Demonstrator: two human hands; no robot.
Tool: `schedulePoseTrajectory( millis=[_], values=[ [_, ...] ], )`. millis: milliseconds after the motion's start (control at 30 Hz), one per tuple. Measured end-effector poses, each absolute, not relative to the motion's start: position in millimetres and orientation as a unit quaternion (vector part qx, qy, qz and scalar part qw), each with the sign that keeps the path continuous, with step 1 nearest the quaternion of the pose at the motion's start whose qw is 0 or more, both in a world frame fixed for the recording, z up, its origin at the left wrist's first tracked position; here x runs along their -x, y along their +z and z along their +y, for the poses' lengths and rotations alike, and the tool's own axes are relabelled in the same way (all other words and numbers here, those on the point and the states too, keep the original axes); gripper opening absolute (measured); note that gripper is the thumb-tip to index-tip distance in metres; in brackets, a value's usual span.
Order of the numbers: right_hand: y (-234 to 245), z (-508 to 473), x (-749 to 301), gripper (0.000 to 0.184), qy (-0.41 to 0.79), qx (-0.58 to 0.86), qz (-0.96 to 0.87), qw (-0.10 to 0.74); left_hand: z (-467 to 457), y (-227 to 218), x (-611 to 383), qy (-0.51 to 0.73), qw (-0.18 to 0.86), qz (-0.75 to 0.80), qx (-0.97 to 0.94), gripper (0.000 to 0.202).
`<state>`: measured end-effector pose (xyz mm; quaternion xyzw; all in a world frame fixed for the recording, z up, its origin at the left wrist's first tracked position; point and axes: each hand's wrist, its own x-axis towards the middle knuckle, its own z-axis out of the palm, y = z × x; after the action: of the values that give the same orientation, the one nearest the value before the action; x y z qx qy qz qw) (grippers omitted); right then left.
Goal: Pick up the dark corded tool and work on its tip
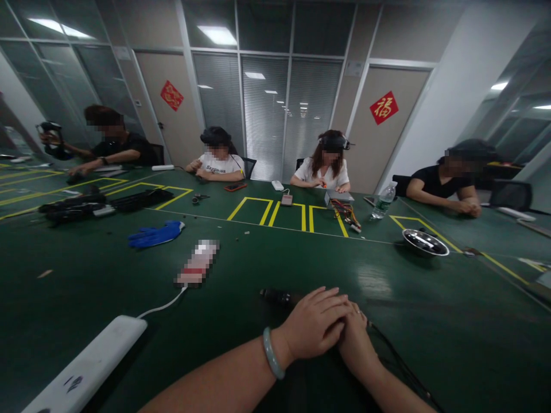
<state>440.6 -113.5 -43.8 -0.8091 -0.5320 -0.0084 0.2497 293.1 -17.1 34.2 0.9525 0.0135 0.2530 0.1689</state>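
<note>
My left hand (316, 322), with a pale green bangle on the wrist, lies over my right hand (356, 338), its fingers stretched out and nothing visible in them. The right hand's fingers are mostly covered by the left, so their grip is hidden; a ring shows on one. A black cylindrical tool (279, 296), like a corded electric screwdriver, lies on the green table (241, 367). Its tip points left and the rest disappears behind my hands. A black cable (398, 355) emerges beside the right hand and runs toward the lower right.
A white power strip (92, 364) and a phone (198, 264) on a white cable lie to the left. Beyond are a blue glove (157, 234), a metal bowl (425, 242), a bottle (384, 201) and a metal box with coloured wires (340, 197). Several people sit across the table.
</note>
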Motion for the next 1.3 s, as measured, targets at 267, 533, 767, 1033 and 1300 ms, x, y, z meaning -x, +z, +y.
schedulePoseTrajectory(
  millis=[267, 533, 767, 1033, 1300],
  values=[
    [-3, -139, -458, 0.065, 0.024, 0.788, -0.582, 0.197, -12, 17, -299, 0.206, 0.158, 0.115, -0.959, 0.065],
    [27, -216, -509, 0.022, 0.182, 0.852, -0.49, 0.01, -10, 18, -299, 0.172, 0.154, 0.095, -0.968, 0.055],
    [31, -210, -487, 0.014, 0.315, 0.811, -0.483, 0.098, -8, 25, -295, 0.145, 0.158, 0.097, -0.972, 0.049],
    [-3, -163, -448, 0.02, 0.384, 0.76, -0.41, 0.326, 0, 34, -285, 0.124, 0.137, 0.117, -0.976, 0.04],
    [0, -143, -451, 0.016, 0.316, 0.767, -0.446, 0.336, -17, 26, -296, 0.168, 0.141, 0.09, -0.971, 0.05]
  ],
)
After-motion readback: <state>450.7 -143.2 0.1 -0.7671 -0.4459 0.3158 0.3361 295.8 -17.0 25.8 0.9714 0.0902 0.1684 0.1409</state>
